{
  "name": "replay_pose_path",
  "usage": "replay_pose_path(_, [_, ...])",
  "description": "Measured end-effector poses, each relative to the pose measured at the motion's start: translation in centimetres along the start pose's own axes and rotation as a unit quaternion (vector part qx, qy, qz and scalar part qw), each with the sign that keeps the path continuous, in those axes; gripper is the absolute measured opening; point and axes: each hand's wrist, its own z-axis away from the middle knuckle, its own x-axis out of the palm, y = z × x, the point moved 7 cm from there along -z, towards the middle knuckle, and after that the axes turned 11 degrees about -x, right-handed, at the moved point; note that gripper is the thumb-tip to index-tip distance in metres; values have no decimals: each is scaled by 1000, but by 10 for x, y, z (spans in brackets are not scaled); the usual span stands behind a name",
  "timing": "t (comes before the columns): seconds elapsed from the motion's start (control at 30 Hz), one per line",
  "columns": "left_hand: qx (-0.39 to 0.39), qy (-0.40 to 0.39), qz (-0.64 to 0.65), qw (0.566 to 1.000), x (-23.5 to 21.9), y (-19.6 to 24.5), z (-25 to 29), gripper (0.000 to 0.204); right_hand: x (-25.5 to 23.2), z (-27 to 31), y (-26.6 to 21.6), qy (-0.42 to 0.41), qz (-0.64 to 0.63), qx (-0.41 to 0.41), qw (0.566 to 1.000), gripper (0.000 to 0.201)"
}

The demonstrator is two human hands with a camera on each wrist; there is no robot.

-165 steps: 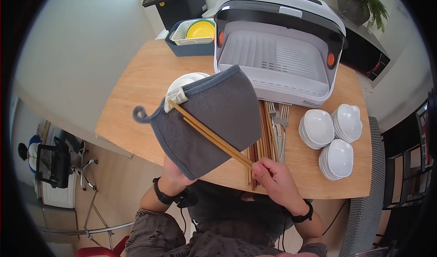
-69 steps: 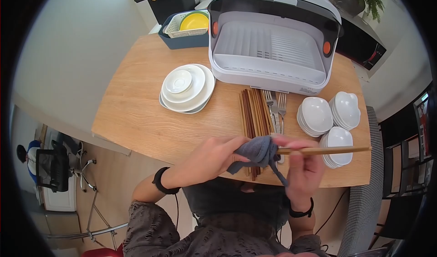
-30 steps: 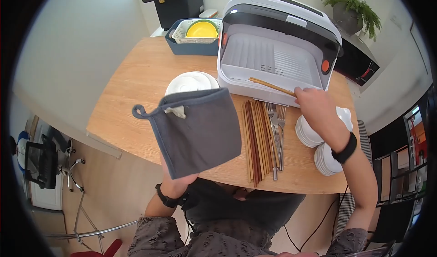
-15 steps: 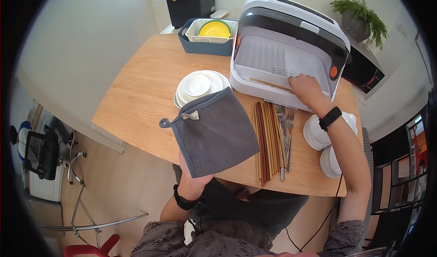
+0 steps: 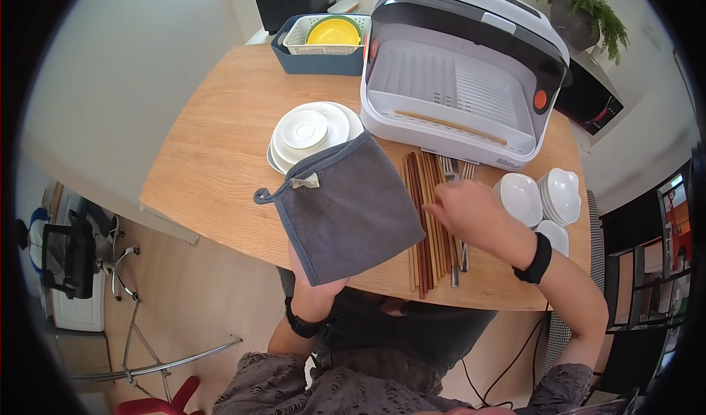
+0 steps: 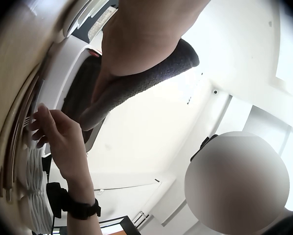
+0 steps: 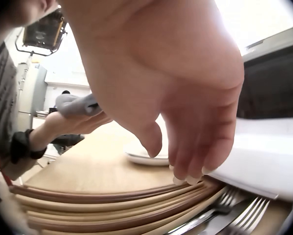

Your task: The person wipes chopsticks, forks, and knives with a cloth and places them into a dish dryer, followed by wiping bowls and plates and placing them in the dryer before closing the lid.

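Note:
A grey cloth (image 5: 353,209) with a hanging loop lies spread over my left hand (image 5: 316,294), which supports it from below; its fingers are hidden under the cloth. My right hand (image 5: 471,213) hovers over the row of wooden chopsticks (image 5: 423,260) on the table. In the right wrist view its fingertips (image 7: 193,180) point down, thumb apart from them, with nothing between. Forks (image 7: 251,215) and a knife lie beside the chopsticks, partly under the hand in the head view. Light wooden chopsticks (image 5: 450,126) lie along the front ledge of the white dish box (image 5: 375,124), whose lid stands raised.
Stacked white plates (image 5: 305,130) stand behind the cloth. Several stacks of white bowls (image 5: 521,198) are at the right. A blue bin (image 5: 323,64) with a white basket and yellow bowl sits at the back left, and a potted fern (image 5: 577,18) at the back right.
The cloth was wrapped around chopsticks, then spread out again on my left hand. My right hand set those chopsticks in the dish box, released them and came back over the chopsticks on the table.

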Motion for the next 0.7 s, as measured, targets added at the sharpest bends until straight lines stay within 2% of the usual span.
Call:
replay_pose_path(0.07, [11, 7, 14, 1000, -5, 1, 0, 53, 21, 4, -7, -81, -8, 36, 996, 33])
replay_pose_path(0.1, [17, 11, 22, 1000, -8, 2, 1, 53, 28, 4, -8, -86, -15, 30, 996, 35])
replay_pose_path(0.2, [31, -6, -17, 999, -7, 4, 5, 54, 29, 4, -6, -65, -37, 63, 995, 32])
replay_pose_path(0.3, [36, 9, 3, 999, -14, 8, 11, 55, 29, 3, 0, -73, -76, 96, 990, 27])
replay_pose_path(0.4, [55, -20, -37, 998, -17, 8, 10, 56, 31, 6, 2, -66, -85, 105, 989, 26])
replay_pose_path(0.5, [40, 17, -6, 999, -14, 8, 11, 56, 32, 8, 3, -54, -107, 96, 988, 38])
replay_pose_path(0.6, [42, 2, -18, 999, -13, 6, 10, 57, 33, 9, 5, -52, -126, 98, 986, 40])
replay_pose_path(0.7, [42, -3, -25, 999, -12, 4, 10, 57, 30, 11, 5, -63, -132, 109, 983, 29])
